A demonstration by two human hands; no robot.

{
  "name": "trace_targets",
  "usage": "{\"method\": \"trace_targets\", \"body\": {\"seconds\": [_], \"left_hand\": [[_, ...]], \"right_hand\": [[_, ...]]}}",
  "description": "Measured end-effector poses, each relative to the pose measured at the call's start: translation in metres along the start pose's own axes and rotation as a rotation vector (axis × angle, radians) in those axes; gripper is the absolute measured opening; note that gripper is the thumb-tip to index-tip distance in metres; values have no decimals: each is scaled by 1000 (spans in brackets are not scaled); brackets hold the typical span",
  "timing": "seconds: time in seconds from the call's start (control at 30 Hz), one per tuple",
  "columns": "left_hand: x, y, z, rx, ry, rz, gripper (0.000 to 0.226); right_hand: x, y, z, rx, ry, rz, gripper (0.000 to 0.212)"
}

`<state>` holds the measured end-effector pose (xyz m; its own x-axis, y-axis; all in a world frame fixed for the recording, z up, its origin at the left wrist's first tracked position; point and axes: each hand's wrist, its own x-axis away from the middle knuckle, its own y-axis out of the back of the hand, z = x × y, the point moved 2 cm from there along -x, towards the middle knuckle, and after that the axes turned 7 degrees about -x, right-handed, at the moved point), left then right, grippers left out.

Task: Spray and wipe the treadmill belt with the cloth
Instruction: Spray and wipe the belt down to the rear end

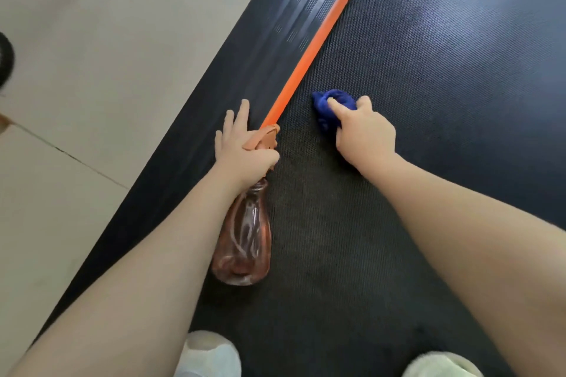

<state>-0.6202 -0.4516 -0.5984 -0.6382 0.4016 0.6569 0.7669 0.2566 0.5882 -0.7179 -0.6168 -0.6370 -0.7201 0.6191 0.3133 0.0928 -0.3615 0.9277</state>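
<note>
The treadmill belt fills most of the view, a dark textured surface running diagonally from the lower middle to the upper right. Along its left edge lies an orange strip, and beyond that strip a dark ribbed side rail. Left of the rail is a pale tiled floor with a thin grout line crossing it. At the bottom edge, on the belt, two pale shoe tips show.

The right hand rests on the belt to the right of the orange strip, clenched over a bunched blue cloth. The fingers curl into the cloth and press it against the belt; the cloth pokes out ahead of the knuckles. The right forearm reaches in from the lower right, with the back of the hand facing up.

The left hand sits at the near end of the visible orange strip, wrapped around the neck of a pinkish see-through spray bottle. Its orange spray head sticks out past the thumb, just touching the strip's line. The bottle's body lies under the wrist, its base toward the shoes. Three fingers stretch forward over the side rail. The left forearm comes in from the lower left.
</note>
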Motion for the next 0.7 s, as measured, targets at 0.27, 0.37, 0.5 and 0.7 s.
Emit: {"method": "trace_targets", "body": {"seconds": [0.27,0.37,0.5,0.7], "left_hand": [[41,-32,-17,-203,-245,86,22],[53,-55,-29,-341,-368,287,11],[70,-87,-54,-457,-488,359,3],[78,-132,-60,-420,-395,302,13]], "right_hand": [[39,40,-85,-175,31,348,48],[67,53,-133,-362,-227,150,49],[110,55,-182,-374,-385,119,48],[148,38,-216,-414,-498,29,44]]}}
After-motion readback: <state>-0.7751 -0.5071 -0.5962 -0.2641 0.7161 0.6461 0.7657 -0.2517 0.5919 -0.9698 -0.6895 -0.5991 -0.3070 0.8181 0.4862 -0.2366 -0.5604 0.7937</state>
